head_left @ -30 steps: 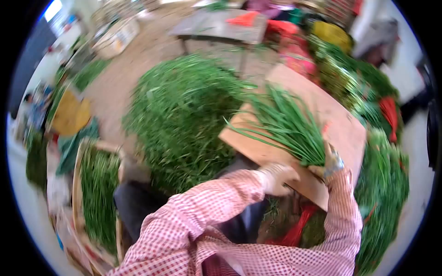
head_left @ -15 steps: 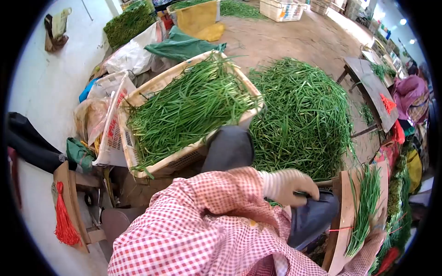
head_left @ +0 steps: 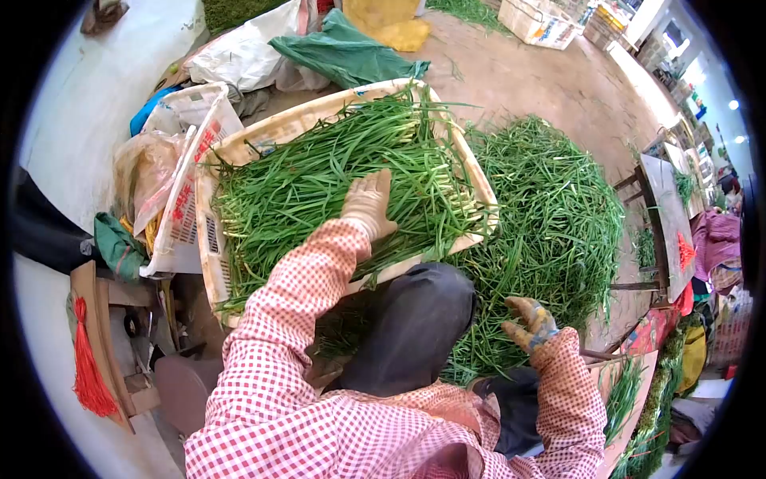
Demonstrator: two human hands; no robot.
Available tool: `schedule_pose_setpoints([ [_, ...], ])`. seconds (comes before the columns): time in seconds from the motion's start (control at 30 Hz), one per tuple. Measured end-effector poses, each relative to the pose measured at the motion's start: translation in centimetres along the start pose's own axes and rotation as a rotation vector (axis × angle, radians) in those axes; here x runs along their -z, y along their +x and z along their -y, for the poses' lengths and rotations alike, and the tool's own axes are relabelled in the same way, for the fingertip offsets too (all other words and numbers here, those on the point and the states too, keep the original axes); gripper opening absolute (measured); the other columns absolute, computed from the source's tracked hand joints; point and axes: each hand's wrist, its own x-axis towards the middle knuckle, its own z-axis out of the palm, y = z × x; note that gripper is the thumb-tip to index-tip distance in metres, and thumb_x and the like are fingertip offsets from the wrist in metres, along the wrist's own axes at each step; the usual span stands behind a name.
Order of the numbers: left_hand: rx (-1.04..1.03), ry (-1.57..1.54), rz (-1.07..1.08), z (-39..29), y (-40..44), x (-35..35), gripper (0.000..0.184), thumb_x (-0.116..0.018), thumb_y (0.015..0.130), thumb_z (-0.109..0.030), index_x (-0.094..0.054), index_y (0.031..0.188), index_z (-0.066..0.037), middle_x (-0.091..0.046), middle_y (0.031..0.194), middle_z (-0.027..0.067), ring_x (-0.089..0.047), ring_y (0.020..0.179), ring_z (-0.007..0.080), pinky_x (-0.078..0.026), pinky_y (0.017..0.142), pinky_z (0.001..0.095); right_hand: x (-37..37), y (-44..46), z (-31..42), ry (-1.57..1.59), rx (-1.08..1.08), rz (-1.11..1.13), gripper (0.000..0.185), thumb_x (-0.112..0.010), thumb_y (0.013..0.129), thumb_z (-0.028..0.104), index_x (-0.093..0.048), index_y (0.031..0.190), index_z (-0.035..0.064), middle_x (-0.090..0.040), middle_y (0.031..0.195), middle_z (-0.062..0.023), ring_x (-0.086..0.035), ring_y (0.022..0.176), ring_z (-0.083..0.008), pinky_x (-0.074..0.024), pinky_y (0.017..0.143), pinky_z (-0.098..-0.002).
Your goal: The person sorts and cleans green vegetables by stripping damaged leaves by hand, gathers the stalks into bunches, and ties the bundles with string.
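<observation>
Left grip (head_left: 369, 206) now over crated greens (head_left: 299, 188)

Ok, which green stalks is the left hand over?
The long green stalks in the cream plastic crate; the loose green heap lies by the right hand, the small green bunch on the flat brown board.

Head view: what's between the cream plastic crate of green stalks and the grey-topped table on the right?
A large heap of loose, long green leaves, then a narrow strip of brown floor. Shows in the head view.
</observation>
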Motion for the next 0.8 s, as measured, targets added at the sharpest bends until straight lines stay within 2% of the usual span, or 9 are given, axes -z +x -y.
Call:
schedule_pose_setpoints([
  [0.13, 0.062, 0.031, 0.209, 0.4, 4.6, 2.2, 0.113, -0.085, 0.053, -0.041, -0.025, 0.139, 0.001, -0.037, 0.141, 0.0195, -0.035, 0.131, 0.0315, -0.027, 0.11, 0.0364, -2.6, 0.1, -3.8, 0.31, -0.111, -0.082, 0.049, -0.064, 0.085, 0.021, -0.048, 0.128, 0.0023, -0.057, 0.118, -0.0162, -0.059, 0.107, -0.0284, -0.0494, 0.088, -0.0365],
  [0.27, 0.111, 0.088, 0.403, 1.0, 8.1, 1.5, 0.109, -0.086, 0.052, -0.04, -0.029, 0.137, 0.0, -0.043, 0.135, 0.0191, -0.042, 0.126, 0.031, -0.037, 0.103, 0.0367, -4.6, -1.8, -8.0, 0.545, -0.253, -0.081, 0.046, -0.061, 0.087, 0.02, -0.049, 0.127, -0.0002, -0.059, 0.118, -0.0162, -0.058, 0.108, -0.0249, -0.0484, 0.09, -0.035],
  [0.33, 0.097, 0.114, 0.262, 0.6, 7.6, 0.3, 0.108, -0.085, 0.053, -0.039, -0.029, 0.137, -0.001, -0.049, 0.129, 0.0193, -0.049, 0.12, 0.0318, -0.043, 0.098, 0.0372, -5.9, -2.1, -8.7, 0.611, -0.281, -0.117, 0.045, -0.061, 0.088, 0.019, -0.049, 0.127, -0.0002, -0.059, 0.117, -0.016, -0.058, 0.107, -0.024, -0.0484, 0.089, -0.0345],
  [0.47, 0.184, 0.171, 0.354, -1.0, 6.3, 0.4, 0.095, -0.081, 0.061, -0.034, -0.03, 0.134, -0.002, -0.058, 0.115, 0.0182, -0.058, 0.106, 0.0319, -0.048, 0.089, 0.0386, -9.7, -1.6, -10.2, 0.732, -0.319, -0.105, 0.045, -0.061, 0.088, 0.018, -0.049, 0.127, -0.001, -0.06, 0.116, -0.0156, -0.059, 0.105, -0.0232, -0.0491, 0.088, -0.0342],
  [0.5, 0.248, 0.125, 0.363, -1.7, 5.3, 0.6, 0.089, -0.081, 0.063, -0.031, -0.033, 0.132, -0.001, -0.058, 0.114, 0.0178, -0.058, 0.105, 0.0306, -0.048, 0.089, 0.0374, -10.4, -1.4, -10.5, 0.756, -0.331, -0.085, 0.046, -0.061, 0.088, 0.017, -0.048, 0.127, -0.0015, -0.06, 0.115, -0.0155, -0.06, 0.104, -0.0233, -0.0494, 0.087, -0.0343],
  [0.53, 0.2, 0.113, 0.226, -1.6, 4.0, -0.4, 0.09, -0.082, 0.063, -0.029, -0.033, 0.132, -0.001, -0.058, 0.114, 0.0179, -0.058, 0.105, 0.0305, -0.047, 0.09, 0.0368, -10.5, -1.0, -10.0, 0.643, -0.279, -0.032, 0.047, -0.061, 0.088, 0.018, -0.047, 0.128, -0.0021, -0.06, 0.115, -0.0162, -0.06, 0.103, -0.0242, -0.0496, 0.087, -0.0349],
  [0.57, 0.152, 0.098, 0.09, -1.4, 2.8, -1.4, 0.09, -0.083, 0.062, -0.028, -0.033, 0.132, 0.0, -0.057, 0.115, 0.0179, -0.057, 0.105, 0.0305, -0.046, 0.09, 0.0362, -10.6, -1.0, -9.3, 0.753, -0.277, -0.006, 0.048, -0.061, 0.088, 0.018, -0.047, 0.129, -0.0019, -0.06, 0.117, -0.0166, -0.059, 0.105, -0.0245, -0.049, 0.088, -0.0353],
  [0.63, 0.177, -0.009, -0.011, -1.5, 1.7, -2.4, 0.093, -0.085, 0.059, -0.022, -0.033, 0.133, 0.0, -0.057, 0.117, 0.0188, -0.057, 0.107, 0.031, -0.044, 0.093, 0.0378, -9.2, -0.3, -6.9, 0.772, -0.243, 0.037, 0.049, -0.061, 0.087, 0.017, -0.046, 0.129, -0.0021, -0.059, 0.118, -0.0167, -0.059, 0.107, -0.0245, -0.0484, 0.089, -0.0355],
  [0.8, 0.295, -0.156, 0.086, 0.1, 3.9, -2.9, 0.094, -0.084, 0.059, -0.019, -0.033, 0.136, -0.004, -0.058, 0.117, 0.0191, -0.056, 0.109, 0.0309, -0.044, 0.096, 0.0362, -7.4, 1.5, -5.8, 0.931, -0.147, 0.052, 0.05, -0.063, 0.087, 0.02, -0.047, 0.129, -0.0017, -0.059, 0.115, -0.0168, -0.058, 0.105, -0.0228, -0.0481, 0.089, -0.0352],
])
